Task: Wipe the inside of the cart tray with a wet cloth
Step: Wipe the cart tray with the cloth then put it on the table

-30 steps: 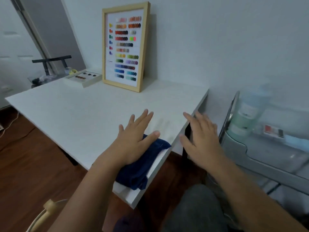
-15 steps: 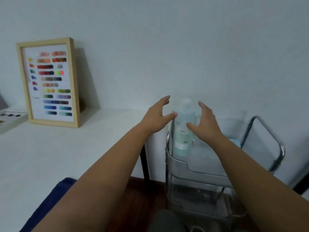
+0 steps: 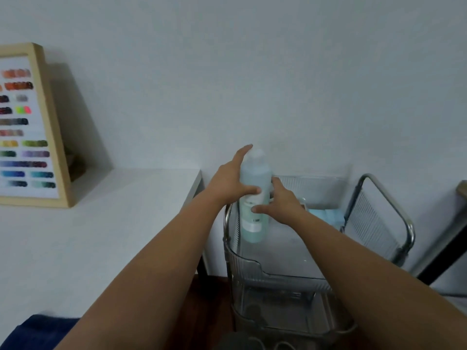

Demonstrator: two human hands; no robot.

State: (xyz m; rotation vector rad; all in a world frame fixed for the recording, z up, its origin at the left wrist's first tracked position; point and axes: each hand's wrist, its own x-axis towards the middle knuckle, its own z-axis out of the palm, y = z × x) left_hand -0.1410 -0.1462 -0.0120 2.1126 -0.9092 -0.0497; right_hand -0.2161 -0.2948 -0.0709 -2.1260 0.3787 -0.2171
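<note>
Currently we see both hands on the tall pale-blue bottle [image 3: 254, 198] standing upright at the back-left corner of the cart tray [image 3: 278, 269]. Left hand [image 3: 228, 181]: thumb across the front of the bottle, index finger stretched up along its left side towards the cap, so the grip is wrapped round the upper half. Right hand [image 3: 280, 204]: thumb pressed on the label, fingers going round the right side, grip closed on the bottle lower down. We cannot tell whether the bottle's base is touching the tray floor.

Tray is clear ribbed plastic in a chrome frame, just right of the desk [image 3: 101, 236] edge. Light-blue pack [image 3: 326, 215] lies at the tray's back-right corner. A 2nd tray sits below.

Dark-blue cloth [image 3: 38, 332] lies on the desk's near edge, bottom-left of view, well apart from the tray, neither hand touching it. Framed colour chart [image 3: 27, 127] leans on the wall at the desk's back-left.
</note>
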